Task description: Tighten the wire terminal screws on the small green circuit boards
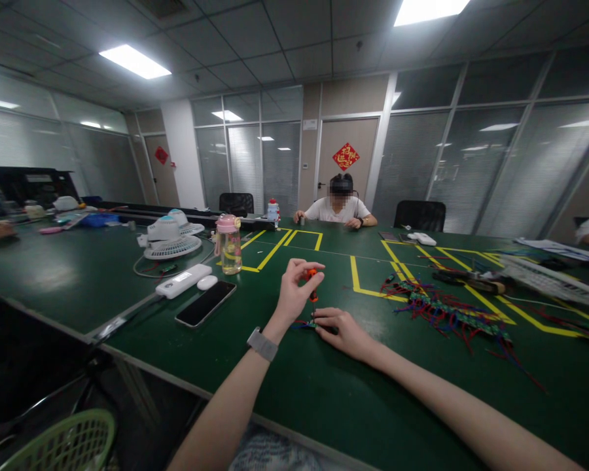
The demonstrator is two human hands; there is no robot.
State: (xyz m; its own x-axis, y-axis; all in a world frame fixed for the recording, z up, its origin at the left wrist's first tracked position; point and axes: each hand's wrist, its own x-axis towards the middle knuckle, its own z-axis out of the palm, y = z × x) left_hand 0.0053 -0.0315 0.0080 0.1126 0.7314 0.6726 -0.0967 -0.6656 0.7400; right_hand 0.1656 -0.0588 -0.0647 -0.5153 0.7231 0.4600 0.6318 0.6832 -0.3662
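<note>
My left hand grips a small orange and black screwdriver near its top, thumb and fingers closed around the handle. The screwdriver stands upright, its shaft pointing down at a small green circuit board on the table. Thin red and blue wires run out from the board's left side. My right hand rests low on the table with its fingertips on the board, holding it beside the screwdriver tip. Those fingers hide part of the board, and the exact contact of the tip is too small to make out.
A phone, a white power strip and a pink-lidded bottle stand to the left, near white fans. Wired circuit boards lie in a heap on the right. Across the green table sits a person.
</note>
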